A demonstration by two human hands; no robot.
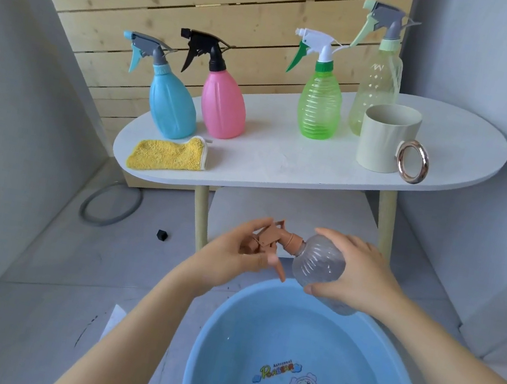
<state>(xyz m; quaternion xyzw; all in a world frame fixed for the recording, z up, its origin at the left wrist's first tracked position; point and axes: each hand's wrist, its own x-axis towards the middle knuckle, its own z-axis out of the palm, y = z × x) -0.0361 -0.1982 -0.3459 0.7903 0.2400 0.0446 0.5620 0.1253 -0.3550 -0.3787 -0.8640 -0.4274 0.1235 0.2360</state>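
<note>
Holding state: the clear bottle (pixel 322 266) is carried off the floor, above the far rim of the blue basin (pixel 232 323) and in front of the white table (pixel 283 166).
Left hand (pixel 230 257): fingers curled around the brown spray head (pixel 270 240), with the thumb across its underside; the trigger tip points down toward the basin.
Right hand (pixel 358 279): fingers wrapped over the bottle body from the far side, thumb beneath near the base; firm wrap, no gap visible.
Long axis: runs from the spray head at the person's left and slightly farther away to the bottle base at the right and closer in; close to level, base end a little lower.
Key relation: the threaded collar (pixel 295 242) lies exposed between the two hands, just beside the left fingertips and touching the bottle neck. Judged step: turning the head against the body about this axis.
Nearer hand: the left hand is on the part to be turned; the right hand acts as the anchor.
Edges: the basin rim lies directly below the trigger tip; a table leg (pixel 200 216) stands just beyond the left hand.
Open room: free space above both hands and toward the person; less on the far left side.
Contents: cannot tell whether the bottle holds liquid.
</note>
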